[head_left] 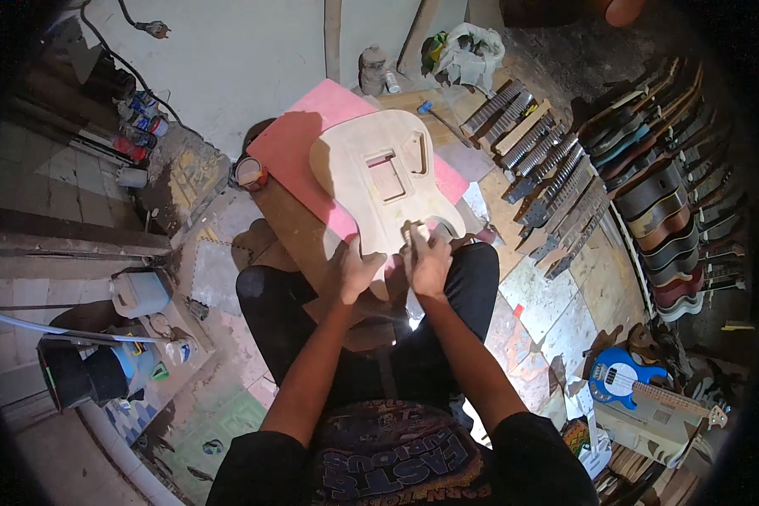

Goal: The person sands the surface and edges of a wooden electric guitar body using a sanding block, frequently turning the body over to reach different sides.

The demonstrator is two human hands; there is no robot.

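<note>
An unfinished pale wooden electric guitar body (346, 156) lies across a pink foam-like sheet (291, 135) in front of my knees. Routed cavities show in its face, one of them a rectangle near the middle. My left hand (361, 270) is closed round the near left edge of the body. At the near right edge my right hand (428, 263) presses down with bent fingers. Something small and pale seems to be under those fingertips, but I cannot make out what it is.
Several guitar necks (557, 173) lie in a row on the right. Beyond them finished guitars (662, 211) hang or lean in a rack. A blue bass guitar (628, 377) rests at lower right. On the left are an open tin (250, 174) and a white jerrycan (140, 293).
</note>
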